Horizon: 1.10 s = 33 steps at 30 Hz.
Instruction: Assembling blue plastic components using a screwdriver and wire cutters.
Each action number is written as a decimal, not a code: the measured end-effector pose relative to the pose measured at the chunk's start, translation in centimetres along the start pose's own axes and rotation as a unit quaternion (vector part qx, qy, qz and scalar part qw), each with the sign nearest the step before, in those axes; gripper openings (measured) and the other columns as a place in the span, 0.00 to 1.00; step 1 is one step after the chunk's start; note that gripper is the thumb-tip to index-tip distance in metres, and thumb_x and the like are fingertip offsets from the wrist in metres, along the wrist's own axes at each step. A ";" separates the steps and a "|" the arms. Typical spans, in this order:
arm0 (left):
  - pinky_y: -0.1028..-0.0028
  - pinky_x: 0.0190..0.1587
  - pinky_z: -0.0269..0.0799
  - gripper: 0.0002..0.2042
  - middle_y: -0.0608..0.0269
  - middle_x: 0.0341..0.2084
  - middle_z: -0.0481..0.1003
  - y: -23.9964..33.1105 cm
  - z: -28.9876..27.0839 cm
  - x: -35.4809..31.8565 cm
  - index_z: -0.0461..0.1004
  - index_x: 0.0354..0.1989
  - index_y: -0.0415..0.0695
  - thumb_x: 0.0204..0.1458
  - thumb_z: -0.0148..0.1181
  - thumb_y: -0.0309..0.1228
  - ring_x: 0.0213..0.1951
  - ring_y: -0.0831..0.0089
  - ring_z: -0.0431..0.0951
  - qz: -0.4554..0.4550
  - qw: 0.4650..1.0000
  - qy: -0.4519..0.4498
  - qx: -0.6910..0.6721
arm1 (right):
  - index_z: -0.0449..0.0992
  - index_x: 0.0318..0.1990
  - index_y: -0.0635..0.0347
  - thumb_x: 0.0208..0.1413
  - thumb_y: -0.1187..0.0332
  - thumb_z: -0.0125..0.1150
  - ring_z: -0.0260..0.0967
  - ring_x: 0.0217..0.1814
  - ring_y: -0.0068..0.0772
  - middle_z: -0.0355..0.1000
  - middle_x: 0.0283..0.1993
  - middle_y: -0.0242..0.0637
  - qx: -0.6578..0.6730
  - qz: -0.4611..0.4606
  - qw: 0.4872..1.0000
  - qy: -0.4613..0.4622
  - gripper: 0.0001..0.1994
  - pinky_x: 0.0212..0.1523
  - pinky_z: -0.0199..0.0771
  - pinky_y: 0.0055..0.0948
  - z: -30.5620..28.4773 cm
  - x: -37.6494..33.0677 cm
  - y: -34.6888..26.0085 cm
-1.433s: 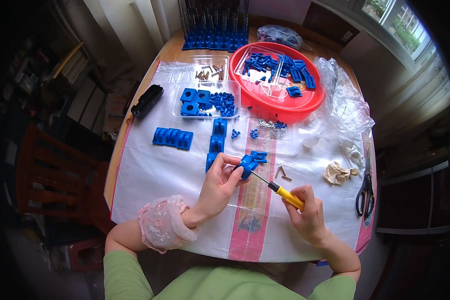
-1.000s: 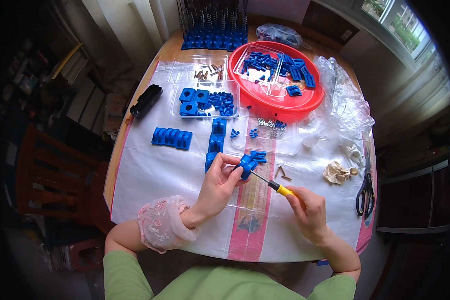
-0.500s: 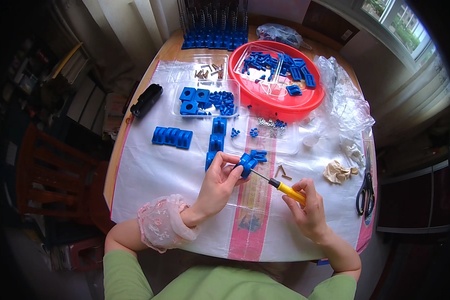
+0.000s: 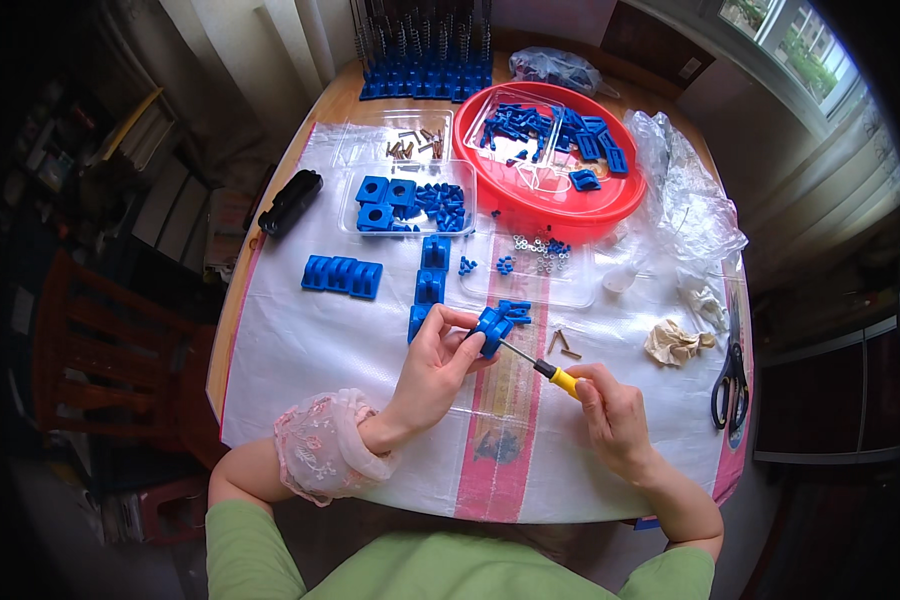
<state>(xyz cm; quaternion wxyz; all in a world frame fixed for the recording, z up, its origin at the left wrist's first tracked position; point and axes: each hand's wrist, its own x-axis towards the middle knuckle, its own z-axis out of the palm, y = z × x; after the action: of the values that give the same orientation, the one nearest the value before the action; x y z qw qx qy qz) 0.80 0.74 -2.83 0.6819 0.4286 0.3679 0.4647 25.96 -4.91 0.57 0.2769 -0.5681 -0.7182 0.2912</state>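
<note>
My left hand (image 4: 438, 362) is closed round a blue plastic part (image 4: 492, 330), held up over the table's middle. In my right hand (image 4: 613, 415) is a screwdriver (image 4: 562, 380) with a yellow and black handle. Its metal shaft points up and left, and the tip meets the blue part; whether it sits in a screw is hidden. Just behind the held part lie several small blue pieces (image 4: 515, 311). A column of blue blocks (image 4: 431, 287) runs back from my left fingers. A few brass-coloured pins (image 4: 570, 354) rest right of the screwdriver's shaft.
Farther back stand a clear box (image 4: 407, 232) of blue parts, a clear lid (image 4: 570, 296) with small nuts and a red basin (image 4: 610, 215). Joined blue blocks (image 4: 341, 277) and a black case (image 4: 291, 202) lie left. Scissors (image 4: 730, 390) and crumpled paper (image 4: 678, 343) are right.
My right hand has shifted its grip on the screwdriver handle, its fingers now wrapped further over it. The blue part and my left hand stay nearly in place.
</note>
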 end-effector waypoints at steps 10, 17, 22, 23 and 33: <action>0.66 0.58 0.80 0.06 0.58 0.51 0.70 -0.1 -0.1 0.1 0.61 0.49 0.39 0.67 0.49 0.21 0.53 0.73 0.77 0.005 1.000 0.008 0.001 | 0.64 0.48 0.60 0.56 0.72 0.70 0.74 0.21 0.48 0.76 0.26 0.44 0.013 -0.035 0.999 0.014 0.19 0.23 0.70 0.39 0.7 -0.2 0.3; 0.67 0.58 0.80 0.06 0.58 0.51 0.70 0.0 -0.1 0.0 0.61 0.49 0.39 0.68 0.50 0.22 0.52 0.73 0.78 -0.005 1.000 0.004 0.003 | 0.70 0.43 0.62 0.58 0.71 0.68 0.75 0.24 0.45 0.77 0.29 0.45 -0.008 -0.048 0.999 -0.003 0.12 0.25 0.71 0.37 0.0 -0.1 -0.3; 0.68 0.57 0.80 0.06 0.59 0.50 0.71 0.1 -0.1 0.0 0.61 0.49 0.40 0.68 0.50 0.23 0.51 0.73 0.78 -0.015 1.000 -0.005 0.002 | 0.74 0.46 0.63 0.59 0.70 0.68 0.75 0.25 0.43 0.76 0.29 0.43 0.012 -0.052 0.998 0.023 0.12 0.25 0.71 0.36 0.0 0.1 0.1; 0.68 0.57 0.80 0.06 0.59 0.50 0.71 0.1 -0.1 0.0 0.61 0.49 0.40 0.68 0.50 0.23 0.51 0.74 0.78 -0.013 1.000 -0.003 0.003 | 0.73 0.47 0.63 0.58 0.70 0.68 0.75 0.25 0.43 0.76 0.29 0.44 0.013 -0.051 0.998 0.025 0.13 0.26 0.72 0.36 0.0 0.1 -0.1; 0.68 0.57 0.80 0.06 0.59 0.51 0.70 0.0 -0.1 0.1 0.61 0.49 0.39 0.68 0.50 0.22 0.52 0.74 0.78 -0.002 1.000 -0.001 0.005 | 0.68 0.47 0.63 0.54 0.77 0.70 0.79 0.29 0.45 0.76 0.30 0.47 0.024 -0.051 0.997 0.044 0.17 0.28 0.74 0.35 0.4 -0.5 0.0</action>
<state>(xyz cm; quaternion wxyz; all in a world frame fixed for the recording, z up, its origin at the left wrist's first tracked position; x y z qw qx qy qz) 0.69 0.83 -2.86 0.6811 0.4314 0.3708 0.4610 25.76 -5.42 0.23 0.3363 -0.5365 -0.7261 0.2680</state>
